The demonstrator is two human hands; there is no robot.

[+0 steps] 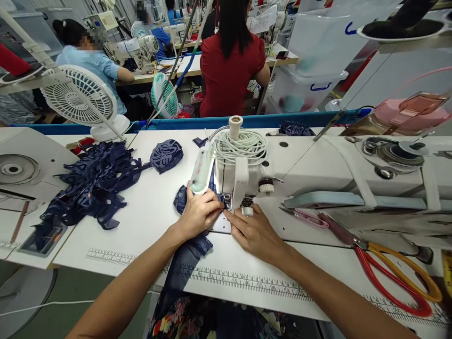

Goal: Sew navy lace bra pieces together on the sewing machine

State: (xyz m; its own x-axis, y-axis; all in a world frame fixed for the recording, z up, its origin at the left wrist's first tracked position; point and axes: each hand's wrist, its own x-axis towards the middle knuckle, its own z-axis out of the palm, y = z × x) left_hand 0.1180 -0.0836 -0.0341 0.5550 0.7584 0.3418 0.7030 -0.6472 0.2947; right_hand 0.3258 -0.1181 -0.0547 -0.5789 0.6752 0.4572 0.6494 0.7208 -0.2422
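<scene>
My left hand (199, 210) is closed on navy fabric at the left of the presser foot, its fingertips pinched together. The navy fabric (187, 259) trails from under this hand over the table's front edge toward my lap. Lying low on the machine bed, my right hand (252, 230) has its fingers stretched out, the index tip close to the presser foot (227, 201). The white sewing machine (275, 155) stands directly beyond both hands. What lies under the fingertips is mostly hidden. A bunched navy piece (180, 199) shows behind my left hand.
Left on the table lie a heap of navy strips (102, 174) and a patterned navy piece (166, 156). Scissors with red and orange handles (391, 268) rest at right. A white fan (81, 96) stands behind. A person in red (231, 70) sits ahead, others farther left.
</scene>
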